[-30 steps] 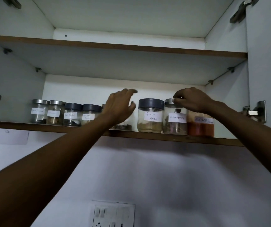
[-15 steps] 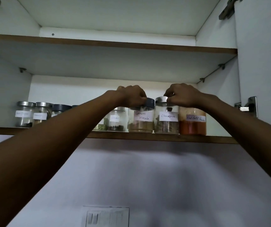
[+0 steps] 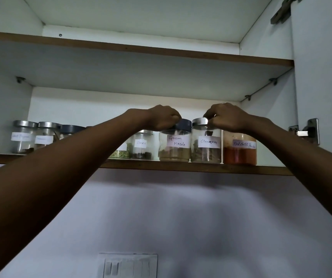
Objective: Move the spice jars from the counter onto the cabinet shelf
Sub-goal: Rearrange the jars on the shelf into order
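along the cabinet shelf (image 3: 181,167) a row of spice jars is standing upright, starting with a steel-lidded jar (image 3: 23,137) at the far left end. the cloves jar (image 3: 142,144) is sitting at nine o'clock of the garam masala jar (image 3: 174,147), just beside it and a little further back. the left hand (image 3: 162,118) is curling its fingers down over that jar's dark lid, grasping it from above. at three o'clock of it, touching or almost so, the cinnamon jar (image 3: 206,146) is standing near the front lip, and the right hand (image 3: 226,118) is pinching the rim of its steel lid. the palm is hiding the top of the red chilli powder jar (image 3: 239,150) at three o'clock, so whether it is touching that one is not showing. both held jars are seemingly resting on the shelf already, so the step is looking like settling them into line. doing it well is likely meaning sliding each jar flat toward twelve o'clock, away from the lip, without twisting the lids loose, keeping labels facing six o'clock, and watching the right knuckles beside the chilli jar while letting go.
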A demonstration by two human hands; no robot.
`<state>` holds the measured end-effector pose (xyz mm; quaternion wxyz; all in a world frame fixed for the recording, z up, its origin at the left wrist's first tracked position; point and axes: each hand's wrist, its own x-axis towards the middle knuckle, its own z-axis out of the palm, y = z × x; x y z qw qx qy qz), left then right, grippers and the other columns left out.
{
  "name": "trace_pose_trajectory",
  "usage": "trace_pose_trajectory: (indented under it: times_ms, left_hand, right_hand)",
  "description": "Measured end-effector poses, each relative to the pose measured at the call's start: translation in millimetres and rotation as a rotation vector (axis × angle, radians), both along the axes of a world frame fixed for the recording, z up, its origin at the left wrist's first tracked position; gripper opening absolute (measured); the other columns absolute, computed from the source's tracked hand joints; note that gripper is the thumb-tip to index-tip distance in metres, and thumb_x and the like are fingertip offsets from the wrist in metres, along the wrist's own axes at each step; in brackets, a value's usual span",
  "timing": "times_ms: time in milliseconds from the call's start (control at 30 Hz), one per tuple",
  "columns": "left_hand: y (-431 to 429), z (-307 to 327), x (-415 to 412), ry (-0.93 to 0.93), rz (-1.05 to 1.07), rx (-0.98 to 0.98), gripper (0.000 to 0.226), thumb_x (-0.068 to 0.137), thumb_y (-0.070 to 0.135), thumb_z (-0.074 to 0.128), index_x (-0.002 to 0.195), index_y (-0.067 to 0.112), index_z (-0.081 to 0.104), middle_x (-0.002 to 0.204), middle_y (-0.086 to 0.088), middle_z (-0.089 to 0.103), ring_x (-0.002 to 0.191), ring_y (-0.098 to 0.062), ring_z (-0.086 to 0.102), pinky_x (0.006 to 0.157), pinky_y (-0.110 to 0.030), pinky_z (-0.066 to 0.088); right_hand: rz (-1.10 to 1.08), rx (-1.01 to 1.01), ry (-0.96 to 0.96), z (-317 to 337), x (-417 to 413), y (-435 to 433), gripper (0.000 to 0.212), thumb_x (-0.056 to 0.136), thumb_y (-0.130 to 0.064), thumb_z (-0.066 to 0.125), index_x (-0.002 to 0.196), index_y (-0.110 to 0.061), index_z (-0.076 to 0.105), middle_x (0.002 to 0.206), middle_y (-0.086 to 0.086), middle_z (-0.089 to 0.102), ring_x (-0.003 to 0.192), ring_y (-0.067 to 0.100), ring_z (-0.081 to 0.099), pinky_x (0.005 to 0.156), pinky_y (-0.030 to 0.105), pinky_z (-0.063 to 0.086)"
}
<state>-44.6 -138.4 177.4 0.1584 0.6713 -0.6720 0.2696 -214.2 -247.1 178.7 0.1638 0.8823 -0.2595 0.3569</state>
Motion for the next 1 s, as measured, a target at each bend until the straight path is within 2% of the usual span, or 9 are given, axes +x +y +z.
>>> trace_pose_trajectory:
  times_ms: [100, 200, 367, 433, 533, 667, 833, 933, 1000]
  left_hand:
    - [-7, 0, 7, 0.004, -0.012, 0.001, 0.014, 0.099, 0.013, 0.028, 0.092, 0.017, 0.039, 0.098, -0.007, 0.047, 0.087, -0.018, 0.039, 0.075, -0.03, 0.029]
    - [-12, -2, 15, 0.023, -0.02, 0.004, 0.016, 0.098, 0.011, 0.028, 0.091, 0.017, 0.042, 0.1, -0.011, 0.051, 0.086, -0.019, 0.04, 0.075, -0.03, 0.029]
    - [-21, -3, 28, 0.051, -0.01, 0.026, 0.017, 0.093, 0.019, 0.028, 0.091, 0.017, 0.045, 0.112, -0.021, 0.058, 0.086, -0.02, 0.042, 0.075, -0.031, 0.03]
    - [-26, -3, 33, 0.047, 0.0, 0.029, 0.018, 0.096, 0.013, 0.029, 0.091, 0.015, 0.046, 0.115, -0.023, 0.059, 0.086, -0.021, 0.043, 0.075, -0.031, 0.03]
    - [-34, -3, 39, 0.045, 0.044, 0.044, 0.025, 0.098, 0.007, 0.029, 0.097, 0.003, 0.053, 0.115, -0.024, 0.057, 0.089, -0.024, 0.046, 0.074, -0.031, 0.031]
    - [-48, -4, 46, 0.025, 0.098, 0.058, 0.029, 0.098, 0.006, 0.033, 0.118, -0.005, 0.051, 0.123, -0.021, 0.055, 0.111, -0.033, 0.05, 0.085, -0.032, 0.037]
    - [-66, -5, 55, 0.007, 0.138, 0.075, 0.032, 0.1, 0.007, 0.031, 0.125, -0.001, 0.048, 0.13, -0.019, 0.052, 0.117, -0.033, 0.048, 0.092, -0.033, 0.036]
    - [-77, -7, 64, -0.008, 0.169, 0.083, 0.036, 0.1, 0.01, 0.026, 0.13, 0.007, 0.045, 0.136, -0.016, 0.048, 0.123, -0.033, 0.044, 0.102, -0.043, 0.029]
    - [-82, -8, 69, -0.031, 0.236, 0.1, 0.041, 0.102, 0.018, 0.022, 0.141, 0.016, 0.035, 0.149, -0.009, 0.033, 0.139, -0.033, 0.025, 0.107, -0.058, 0.013]
  right_hand:
    - [-0.017, -0.003, -0.003, -1, 7, -3, 0.029, 0.083, -0.013, 0.052, 0.104, 0.002, 0.065, 0.113, 0.018, 0.064, 0.102, 0.033, 0.056, 0.082, 0.039, 0.046]
    - [-0.031, -0.023, -0.01, -2, 14, -5, 0.029, 0.085, -0.012, 0.05, 0.108, -0.003, 0.065, 0.116, 0.013, 0.063, 0.104, 0.029, 0.054, 0.075, 0.03, 0.035]
    - [-0.062, -0.03, -0.01, -1, 30, -10, 0.026, 0.083, -0.01, 0.048, 0.102, -0.004, 0.064, 0.109, 0.014, 0.063, 0.09, 0.027, 0.049, 0.072, 0.03, 0.033]
    - [-0.089, -0.023, -0.013, -2, 37, -14, 0.023, 0.082, -0.011, 0.047, 0.097, -0.002, 0.062, 0.105, 0.016, 0.063, 0.088, 0.029, 0.049, 0.07, 0.03, 0.034]
    - [-0.136, -0.026, -0.011, -4, 49, -21, 0.024, 0.082, -0.013, 0.046, 0.097, -0.001, 0.06, 0.108, 0.02, 0.06, 0.096, 0.037, 0.053, 0.073, 0.033, 0.039]
    - [-0.159, -0.04, -0.013, -9, 64, -26, 0.014, 0.085, -0.019, 0.046, 0.09, -0.007, 0.053, 0.114, 0.021, 0.058, 0.104, 0.038, 0.052, 0.074, 0.033, 0.037]
    - [-0.16, -0.028, -0.059, -15, 80, -36, 0.032, 0.089, -0.023, 0.044, 0.112, -0.002, 0.053, 0.122, 0.022, 0.053, 0.109, 0.039, 0.05, 0.077, 0.033, 0.035]
    - [-0.158, -0.005, -0.077, -17, 87, -44, 0.034, 0.09, -0.023, 0.042, 0.116, -0.002, 0.051, 0.124, 0.023, 0.052, 0.111, 0.039, 0.049, 0.079, 0.035, 0.036]
    - [-0.161, 0.012, -0.077, -16, 91, -49, 0.034, 0.089, -0.022, 0.042, 0.116, -0.003, 0.051, 0.124, 0.023, 0.052, 0.11, 0.039, 0.049, 0.08, 0.035, 0.036]
